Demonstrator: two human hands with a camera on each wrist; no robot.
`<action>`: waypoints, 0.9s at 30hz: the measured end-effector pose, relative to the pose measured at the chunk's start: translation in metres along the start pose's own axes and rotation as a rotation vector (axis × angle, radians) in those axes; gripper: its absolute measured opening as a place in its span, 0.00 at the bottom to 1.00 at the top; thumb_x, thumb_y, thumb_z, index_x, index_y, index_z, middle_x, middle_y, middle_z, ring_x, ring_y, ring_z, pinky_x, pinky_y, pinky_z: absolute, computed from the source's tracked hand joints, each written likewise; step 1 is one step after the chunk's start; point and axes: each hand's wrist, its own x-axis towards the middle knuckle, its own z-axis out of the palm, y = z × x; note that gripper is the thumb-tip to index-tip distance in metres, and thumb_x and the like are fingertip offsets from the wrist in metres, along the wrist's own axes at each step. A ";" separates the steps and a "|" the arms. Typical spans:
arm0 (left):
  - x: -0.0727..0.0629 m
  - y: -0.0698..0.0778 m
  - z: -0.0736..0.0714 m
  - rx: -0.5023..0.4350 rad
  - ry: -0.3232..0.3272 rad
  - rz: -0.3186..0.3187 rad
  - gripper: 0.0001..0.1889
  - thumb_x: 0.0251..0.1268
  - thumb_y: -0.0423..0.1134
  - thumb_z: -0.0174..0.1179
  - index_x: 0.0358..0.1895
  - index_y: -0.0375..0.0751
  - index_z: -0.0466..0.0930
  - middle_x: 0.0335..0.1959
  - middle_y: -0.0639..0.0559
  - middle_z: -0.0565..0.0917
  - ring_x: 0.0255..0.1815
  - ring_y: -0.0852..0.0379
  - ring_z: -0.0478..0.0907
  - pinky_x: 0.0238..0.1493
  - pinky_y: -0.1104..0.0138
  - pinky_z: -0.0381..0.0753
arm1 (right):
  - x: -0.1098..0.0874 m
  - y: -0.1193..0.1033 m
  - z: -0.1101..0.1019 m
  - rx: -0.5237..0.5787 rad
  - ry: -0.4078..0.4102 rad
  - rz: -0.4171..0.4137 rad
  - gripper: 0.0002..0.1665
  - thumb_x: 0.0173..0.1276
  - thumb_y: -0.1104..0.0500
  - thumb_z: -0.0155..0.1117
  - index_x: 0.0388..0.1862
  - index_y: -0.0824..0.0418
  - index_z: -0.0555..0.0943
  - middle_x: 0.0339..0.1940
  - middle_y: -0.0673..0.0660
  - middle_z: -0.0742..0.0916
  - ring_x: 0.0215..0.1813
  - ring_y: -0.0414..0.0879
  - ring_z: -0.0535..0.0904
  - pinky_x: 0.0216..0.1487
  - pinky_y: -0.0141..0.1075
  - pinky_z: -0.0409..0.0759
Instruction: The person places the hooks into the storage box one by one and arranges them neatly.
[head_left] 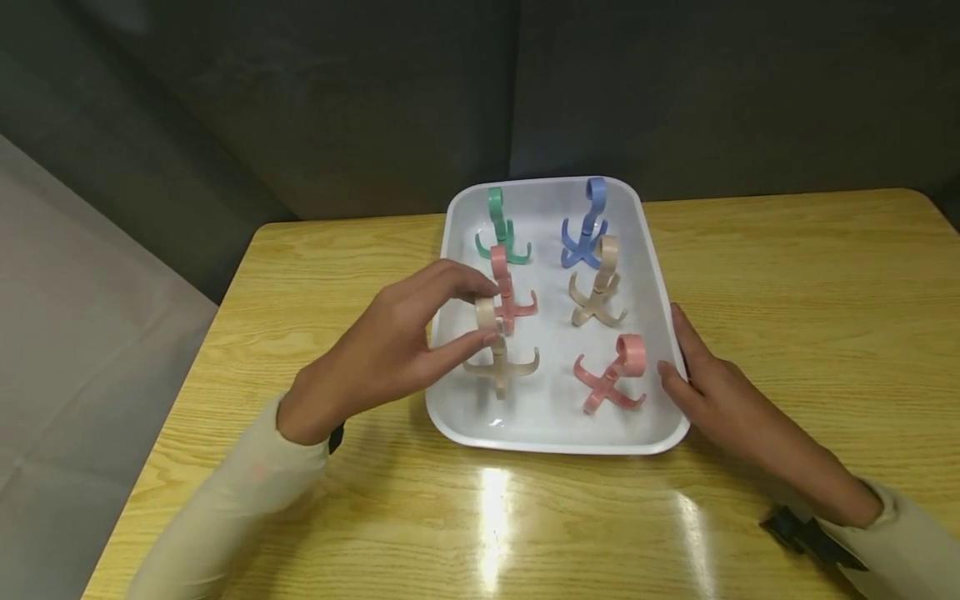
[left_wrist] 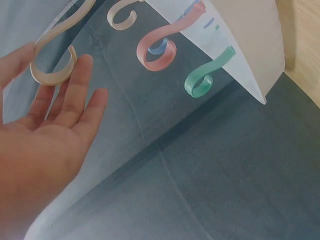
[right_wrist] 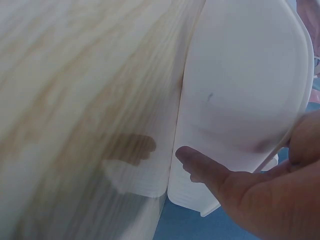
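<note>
A white tray [head_left: 540,421] holds several multi-pronged plastic hooks, standing on their prongs with curled tops up. At the near left, my left hand [head_left: 397,333] has its thumb and fingers on either side of the curled top of a beige hook [head_left: 500,371]. The left wrist view shows the thumb and fingertips touching that beige curl [left_wrist: 50,77]. A pink hook [head_left: 507,304] stands just beyond these fingers. My right hand [head_left: 731,408] holds the tray's right side, thumb at the rim and fingers along the outer wall [right_wrist: 235,110].
Farther back in the tray are a green hook [head_left: 500,237] and a blue hook [head_left: 585,246]. On its right side stand another beige hook [head_left: 596,304] and a pink hook [head_left: 609,383]. Beneath lies a glossy wooden table [head_left: 375,517], with a dark curtain [head_left: 375,108] behind.
</note>
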 end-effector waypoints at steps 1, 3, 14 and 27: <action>0.000 0.000 0.001 -0.004 -0.005 0.004 0.18 0.65 0.33 0.74 0.54 0.33 0.81 0.50 0.48 0.84 0.52 0.57 0.83 0.59 0.65 0.80 | 0.000 0.000 0.000 -0.001 0.001 -0.001 0.47 0.83 0.64 0.49 0.86 0.63 0.34 0.74 0.84 0.64 0.65 0.78 0.73 0.55 0.68 0.77; 0.000 0.000 0.003 -0.005 -0.014 0.008 0.17 0.65 0.34 0.74 0.53 0.34 0.81 0.49 0.49 0.84 0.53 0.57 0.82 0.59 0.65 0.80 | 0.000 -0.001 0.000 -0.002 0.001 0.001 0.47 0.83 0.64 0.49 0.86 0.63 0.34 0.74 0.84 0.64 0.65 0.78 0.73 0.55 0.68 0.77; -0.001 0.001 0.011 0.006 -0.081 -0.022 0.19 0.65 0.36 0.75 0.54 0.35 0.80 0.51 0.49 0.84 0.54 0.59 0.82 0.61 0.67 0.79 | 0.000 -0.001 0.000 -0.006 -0.001 0.007 0.46 0.83 0.63 0.49 0.86 0.64 0.33 0.75 0.84 0.63 0.66 0.79 0.72 0.56 0.69 0.77; -0.004 -0.001 0.018 0.036 -0.150 -0.048 0.20 0.65 0.37 0.75 0.56 0.35 0.79 0.51 0.48 0.84 0.54 0.59 0.83 0.60 0.68 0.80 | -0.001 0.001 -0.001 -0.002 0.009 -0.015 0.46 0.83 0.64 0.50 0.87 0.62 0.35 0.73 0.83 0.66 0.65 0.77 0.74 0.56 0.68 0.76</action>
